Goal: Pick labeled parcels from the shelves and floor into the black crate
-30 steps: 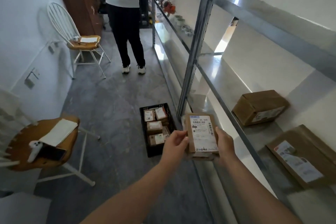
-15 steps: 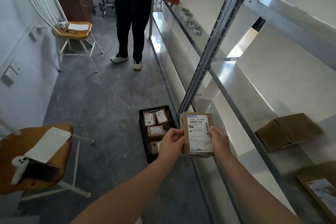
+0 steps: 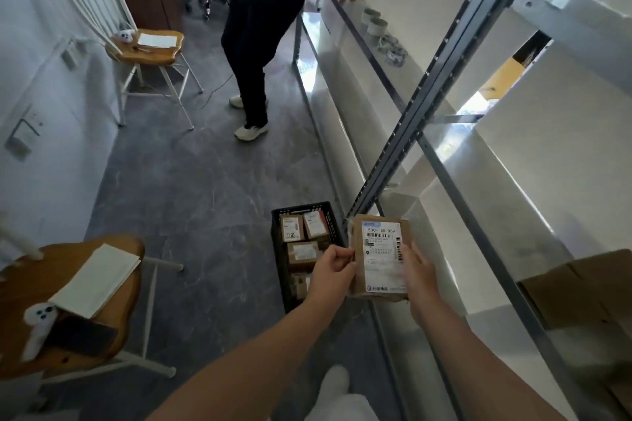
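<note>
I hold a brown cardboard parcel point(image 3: 379, 260) with a white shipping label facing up, in the air just right of the black crate point(image 3: 277, 249). My left hand point(image 3: 333, 272) pinches its left edge and my right hand point(image 3: 419, 278) grips its right edge. The crate stands on the grey floor beside the shelf post and holds several labeled parcels point(image 3: 302, 251). Another brown box point(image 3: 578, 287) lies on the shelf at the far right.
A metal shelf rack point(image 3: 427, 96) runs along the right. A person point(image 3: 260, 27) stands ahead in the aisle. Two white chairs with wooden seats point(image 3: 147, 48) point(image 3: 68, 301) stand along the left wall, carrying paper, a phone and a white device.
The view has tilted down and moved closer to the crate. The parcel stays held in both hands. The person ahead has stepped and shifted their legs.
</note>
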Demonstrator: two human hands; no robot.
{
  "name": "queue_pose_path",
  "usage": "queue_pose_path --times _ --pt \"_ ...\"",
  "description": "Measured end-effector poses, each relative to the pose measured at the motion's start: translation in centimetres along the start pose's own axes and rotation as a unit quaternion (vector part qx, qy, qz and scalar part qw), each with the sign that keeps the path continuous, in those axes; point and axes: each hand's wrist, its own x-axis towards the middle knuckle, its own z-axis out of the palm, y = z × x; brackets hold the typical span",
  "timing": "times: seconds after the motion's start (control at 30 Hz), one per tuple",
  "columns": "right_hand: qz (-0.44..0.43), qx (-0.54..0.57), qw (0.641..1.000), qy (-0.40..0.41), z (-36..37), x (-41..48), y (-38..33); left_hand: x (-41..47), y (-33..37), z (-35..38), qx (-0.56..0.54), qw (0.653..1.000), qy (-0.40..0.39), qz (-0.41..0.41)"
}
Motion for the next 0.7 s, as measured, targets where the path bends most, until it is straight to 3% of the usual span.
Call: queue_pose_path --times 0.47,0.7 --pt "0.06 0.083 0.993 -0.056 -0.9 13.8 -3.6 11.8 3.9 7.0 -0.002 0.997 0.06 -0.051" --pt "0.041 0.045 0.99 -0.124 0.5 20.2 -5.2 16.4 5.0 9.5 -0.069 0.98 0.168 -0.085"
